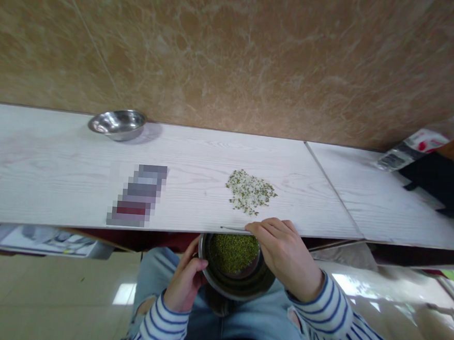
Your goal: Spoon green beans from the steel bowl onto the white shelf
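Head view: the large bowl [258,283] was held below the table edge, between the 2 hands, with green beans [234,253] gathered inside. For good control, it was judged, the bowl's rim was best kept level and firmly supported by the left hand [186,281], close under the edge, so that no beans were spilled. The thin dark tool [233,228] was best kept low and nearly flat to the tabletop [194,188], with light pressure and short strokes, so that the grains were not scattered.

By the left hand, partly closed, the bowl's side was grasped, with the thumb laid over the rim and the fingers curled outside. By the right hand [283,251], loosely curled, the thin tool was pinched, its tip pointed toward the left hand's side; whether it was made of 1 piece or 2 could not be told. The right fingertips were largely hidden.

Beyond the right hand and slightly to its left, the patch of white and green grains [251,191] was spread, untouched by either hand. Farther off, beyond the left hand and to its left, a small metal bowl [117,123] was set.
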